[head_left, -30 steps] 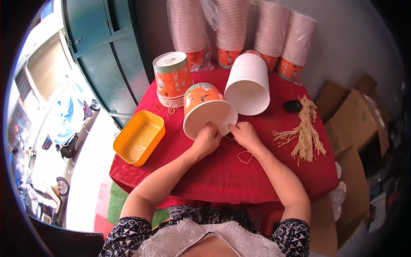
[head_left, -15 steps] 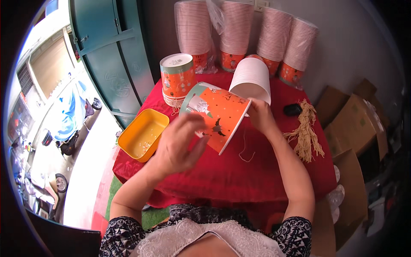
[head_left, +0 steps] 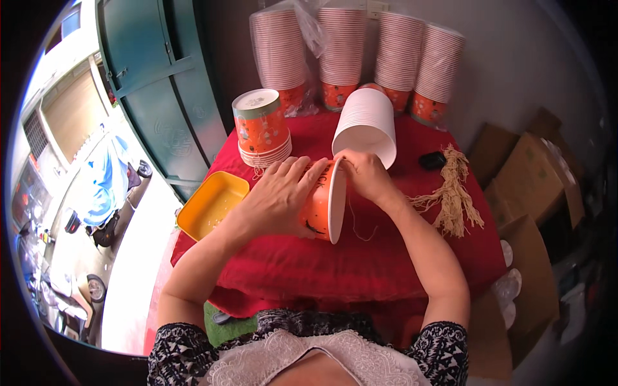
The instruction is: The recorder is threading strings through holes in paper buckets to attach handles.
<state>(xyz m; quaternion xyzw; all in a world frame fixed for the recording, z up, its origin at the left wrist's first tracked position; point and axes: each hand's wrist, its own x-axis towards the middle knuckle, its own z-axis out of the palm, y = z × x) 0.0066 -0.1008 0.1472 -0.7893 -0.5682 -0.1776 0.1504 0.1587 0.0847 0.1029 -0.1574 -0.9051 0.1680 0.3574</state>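
Observation:
An orange paper bucket (head_left: 317, 215) with a white rim lies tipped on its side above the red-clothed table (head_left: 360, 276), its mouth turned to the right. My left hand (head_left: 273, 196) wraps round its outer wall from the left. At the top of the rim, my right hand (head_left: 367, 175) is closed, with fingers pinched against the bucket's edge. A thin tan string (head_left: 355, 226) hangs below that hand onto the cloth; whether the fingers grip its end is hidden. Behind stands a nested stack of white buckets (head_left: 365, 119), lying over with its opening toward me.
Upside-down orange buckets (head_left: 261, 132) stand at left behind a yellow tray (head_left: 224, 183) with small white bits. A bundle of tan strings (head_left: 454, 193) and a black object (head_left: 432, 161) lie right. Tall wrapped bucket stacks (head_left: 341, 48) line the wall. Cardboard boxes (head_left: 531, 174) stand beyond the table.
My left hand has come onto the bucket's side from in front of it. The bucket has turned so its mouth faces more to the right, and my right hand has shifted left with it.

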